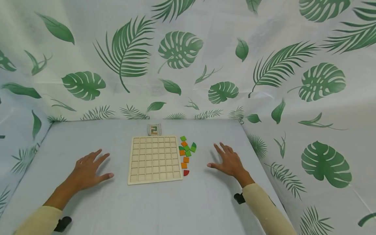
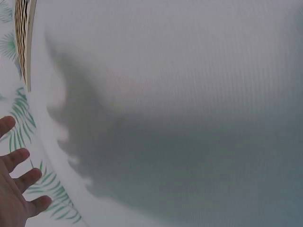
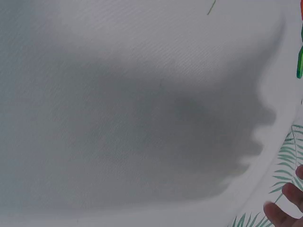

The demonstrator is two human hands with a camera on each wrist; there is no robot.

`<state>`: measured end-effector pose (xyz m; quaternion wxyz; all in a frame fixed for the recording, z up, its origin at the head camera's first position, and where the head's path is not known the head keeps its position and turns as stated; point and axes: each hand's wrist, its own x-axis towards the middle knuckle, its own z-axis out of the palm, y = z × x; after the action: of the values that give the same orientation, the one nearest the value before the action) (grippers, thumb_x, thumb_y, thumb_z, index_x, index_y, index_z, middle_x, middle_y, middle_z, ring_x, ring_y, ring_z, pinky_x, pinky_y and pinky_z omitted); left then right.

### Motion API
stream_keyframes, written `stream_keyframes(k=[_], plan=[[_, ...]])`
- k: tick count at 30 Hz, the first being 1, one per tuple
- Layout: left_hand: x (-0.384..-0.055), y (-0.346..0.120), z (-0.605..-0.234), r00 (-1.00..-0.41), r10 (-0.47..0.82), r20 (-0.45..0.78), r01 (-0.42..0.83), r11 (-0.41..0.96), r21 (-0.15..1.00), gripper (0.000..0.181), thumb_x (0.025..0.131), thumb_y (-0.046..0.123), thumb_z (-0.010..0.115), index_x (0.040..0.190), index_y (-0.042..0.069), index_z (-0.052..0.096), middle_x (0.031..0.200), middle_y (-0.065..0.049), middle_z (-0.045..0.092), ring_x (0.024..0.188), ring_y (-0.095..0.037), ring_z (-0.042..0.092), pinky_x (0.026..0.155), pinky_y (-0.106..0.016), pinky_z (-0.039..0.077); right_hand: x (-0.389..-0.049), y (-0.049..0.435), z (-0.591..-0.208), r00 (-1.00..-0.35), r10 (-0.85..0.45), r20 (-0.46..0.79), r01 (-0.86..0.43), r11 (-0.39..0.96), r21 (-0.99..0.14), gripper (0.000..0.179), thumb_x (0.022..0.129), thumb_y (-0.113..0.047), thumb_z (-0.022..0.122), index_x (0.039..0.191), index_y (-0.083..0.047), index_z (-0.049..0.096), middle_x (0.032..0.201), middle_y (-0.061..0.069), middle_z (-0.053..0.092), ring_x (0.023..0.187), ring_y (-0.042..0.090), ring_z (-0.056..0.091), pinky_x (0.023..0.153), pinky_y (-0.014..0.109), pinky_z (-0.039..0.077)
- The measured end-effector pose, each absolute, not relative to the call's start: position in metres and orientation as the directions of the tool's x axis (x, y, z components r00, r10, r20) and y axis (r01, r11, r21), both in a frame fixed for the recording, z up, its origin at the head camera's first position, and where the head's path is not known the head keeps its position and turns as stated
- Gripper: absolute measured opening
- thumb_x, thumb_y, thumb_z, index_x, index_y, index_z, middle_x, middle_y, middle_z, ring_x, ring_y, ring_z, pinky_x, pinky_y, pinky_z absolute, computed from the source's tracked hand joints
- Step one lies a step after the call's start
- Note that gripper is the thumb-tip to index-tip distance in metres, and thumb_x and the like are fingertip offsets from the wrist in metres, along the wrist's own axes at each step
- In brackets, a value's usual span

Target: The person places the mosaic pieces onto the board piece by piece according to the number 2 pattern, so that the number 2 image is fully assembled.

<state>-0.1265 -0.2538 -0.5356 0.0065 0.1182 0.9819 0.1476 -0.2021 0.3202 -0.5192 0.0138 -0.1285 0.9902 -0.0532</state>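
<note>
Left hand (image 1: 86,172) and right hand (image 1: 230,162), fingers spread, both empty, flank the gridded board (image 1: 155,160)! Placing seems unstarted; next probably calls for pinching a coloured tile (image 1: 186,159).

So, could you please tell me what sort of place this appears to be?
Probably a makeshift, screened-off tabletop workspace: leaf-print sheeting rises at the back and sides of a pale table, on which a gridded board and small coloured pieces lie.
</note>
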Motion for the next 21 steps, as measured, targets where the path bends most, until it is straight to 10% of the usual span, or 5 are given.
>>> stream_keyframes(k=[21], plan=[[-0.132,-0.201,-0.559,-0.954,0.294,0.055,0.295,0.895,0.336,0.066,0.086,0.051,0.073,0.136,0.009,0.059,0.146,-0.023,0.051,0.131,-0.046,0.048,0.099,-0.068,0.039,-0.233,0.266,-0.529,-0.979,-0.187,-0.080,-0.150,0.929,-0.338,0.073,0.089,-0.062,0.064,0.142,-0.012,0.054,0.139,0.011,0.059,0.108,0.027,0.065,0.090,0.050,0.054]])
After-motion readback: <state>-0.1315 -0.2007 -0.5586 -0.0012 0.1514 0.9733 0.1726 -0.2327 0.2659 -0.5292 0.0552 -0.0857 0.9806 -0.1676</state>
